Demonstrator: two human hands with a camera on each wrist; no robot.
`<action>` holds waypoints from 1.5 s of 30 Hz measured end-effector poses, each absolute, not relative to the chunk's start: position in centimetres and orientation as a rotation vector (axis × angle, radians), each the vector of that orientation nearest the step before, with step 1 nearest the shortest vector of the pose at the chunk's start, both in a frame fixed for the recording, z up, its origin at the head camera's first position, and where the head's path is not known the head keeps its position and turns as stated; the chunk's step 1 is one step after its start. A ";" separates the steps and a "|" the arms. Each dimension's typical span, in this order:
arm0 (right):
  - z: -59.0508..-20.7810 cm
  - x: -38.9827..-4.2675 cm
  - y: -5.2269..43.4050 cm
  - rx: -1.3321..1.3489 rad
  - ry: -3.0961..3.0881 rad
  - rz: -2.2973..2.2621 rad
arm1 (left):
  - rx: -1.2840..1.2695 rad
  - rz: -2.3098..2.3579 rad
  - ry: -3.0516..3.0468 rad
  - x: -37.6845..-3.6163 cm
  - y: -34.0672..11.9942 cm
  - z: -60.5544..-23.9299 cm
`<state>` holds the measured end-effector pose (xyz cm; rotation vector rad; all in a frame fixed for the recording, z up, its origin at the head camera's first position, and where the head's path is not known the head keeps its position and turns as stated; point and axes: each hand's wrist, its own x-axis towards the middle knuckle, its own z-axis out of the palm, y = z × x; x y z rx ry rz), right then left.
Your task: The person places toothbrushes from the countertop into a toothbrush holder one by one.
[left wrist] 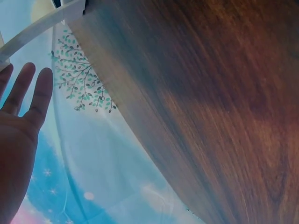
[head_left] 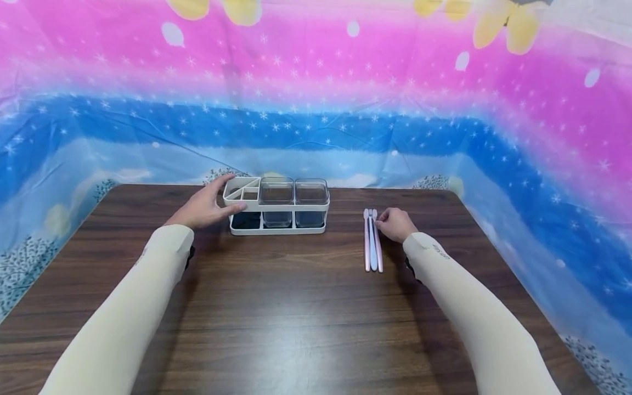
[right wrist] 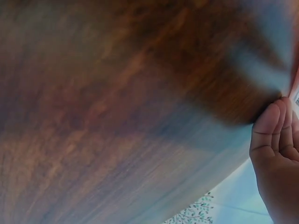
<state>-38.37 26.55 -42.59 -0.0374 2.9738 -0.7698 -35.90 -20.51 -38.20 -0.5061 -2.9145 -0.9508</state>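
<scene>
A white organizer rack [head_left: 277,231] stands at the table's far middle, with two clear cups [head_left: 277,193] in it and small divided slots at its left end. My left hand [head_left: 207,207] touches that left end, thumb on the front and straight fingers along the back; in the left wrist view the left hand [left wrist: 18,126] shows a flat palm beside the rack's white rim [left wrist: 37,28]. Three toothbrushes [head_left: 372,247], pink, blue and pink, lie side by side to the right. My right hand [head_left: 395,224] has curled fingers [right wrist: 273,135] on the rightmost pink toothbrush [head_left: 379,253] near its head.
The brown wooden table [head_left: 296,318] is bare in front between my arms. A pink and blue starry cloth [head_left: 345,120] hangs behind and along both sides of the table, close to its far edge.
</scene>
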 end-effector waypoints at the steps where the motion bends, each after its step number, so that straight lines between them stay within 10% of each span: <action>1: -42.6 -38.4 26.5 -0.044 2.971 -0.764 | -0.503 -0.954 -2.915 -35.9 -20.5 -38.2; 45: -37.5 -37.8 23.1 -0.139 3.344 -1.081 | -0.445 -1.021 -2.980 -36.8 -20.7 -38.4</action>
